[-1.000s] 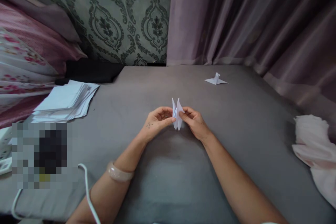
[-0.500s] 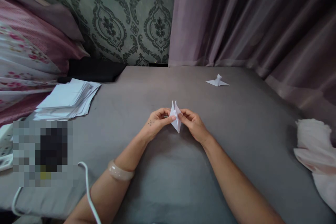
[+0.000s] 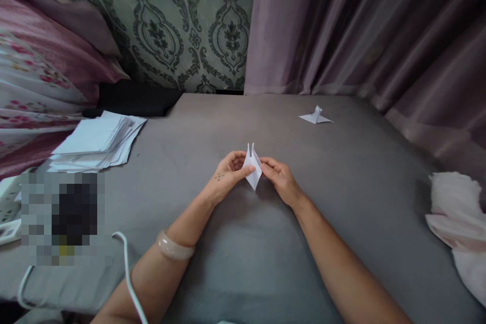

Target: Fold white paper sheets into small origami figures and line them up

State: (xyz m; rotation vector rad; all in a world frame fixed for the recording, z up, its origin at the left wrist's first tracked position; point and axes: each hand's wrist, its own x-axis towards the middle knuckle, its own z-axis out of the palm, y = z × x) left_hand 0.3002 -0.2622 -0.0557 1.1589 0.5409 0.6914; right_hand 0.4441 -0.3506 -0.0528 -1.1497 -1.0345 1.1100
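A folded white paper piece, kite-shaped with two narrow points standing up and one point down, is held above the grey cloth surface. My left hand pinches it from the left, its thumb flat across the front face and the fingers behind. From the other side, my right hand has its thumb and fingertips closed on the right edge of the paper. Farther back on the right rests a finished-looking folded paper bird with its wings spread.
A stack of white paper sheets lies at the left, before a black folded item. A white cable runs by my left forearm, near a power strip. Crumpled pale cloth sits at the right; curtains hang behind.
The paper piece has turned so one flat face is toward me, its upper points farther apart. My right thumb has slid from the front face to its right edge.
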